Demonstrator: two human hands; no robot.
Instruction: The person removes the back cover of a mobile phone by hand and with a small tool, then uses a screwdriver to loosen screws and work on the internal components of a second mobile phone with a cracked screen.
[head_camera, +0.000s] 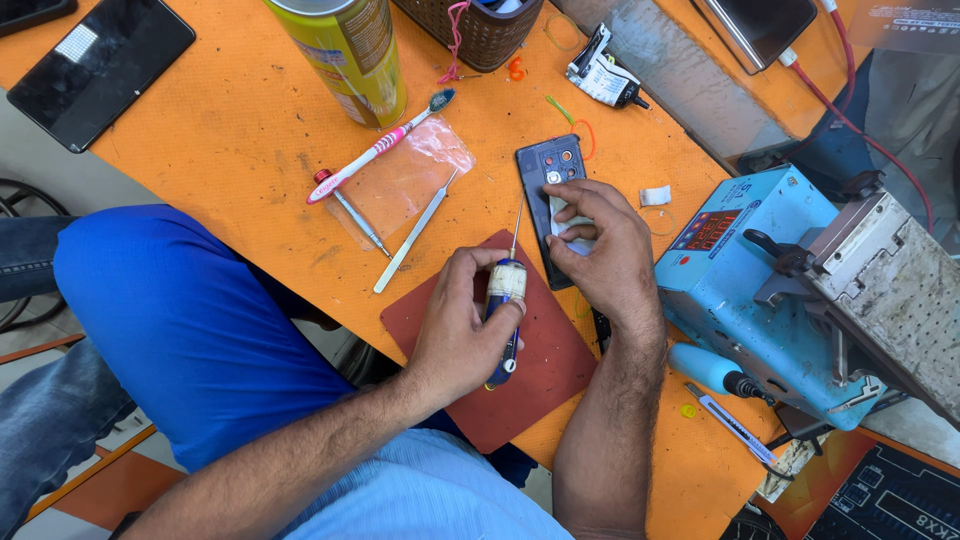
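Near the middle of the frame we hold our left hand (462, 325) curled in a fist around a screwdriver (506, 300), thumb along its white-taped handle, with the thin metal tip pointing up toward the top of the picture. Our left forearm comes in from the lower left, bent across a blue cloth (190, 320). Our right hand (600, 255) lies just to the right, palm down, fingers pressed together and bent over the lower part of a dark phone (548, 175), pinning it to the orange table (240, 130); our right forearm rises straight from the bottom edge. The phone lies back up, its camera end toward the top of the frame, its lower end on a red mat (540, 370). Left of the hands lie tweezers (412, 240) and a pink toothbrush (375, 152). At the right stands a blue machine (730, 290).
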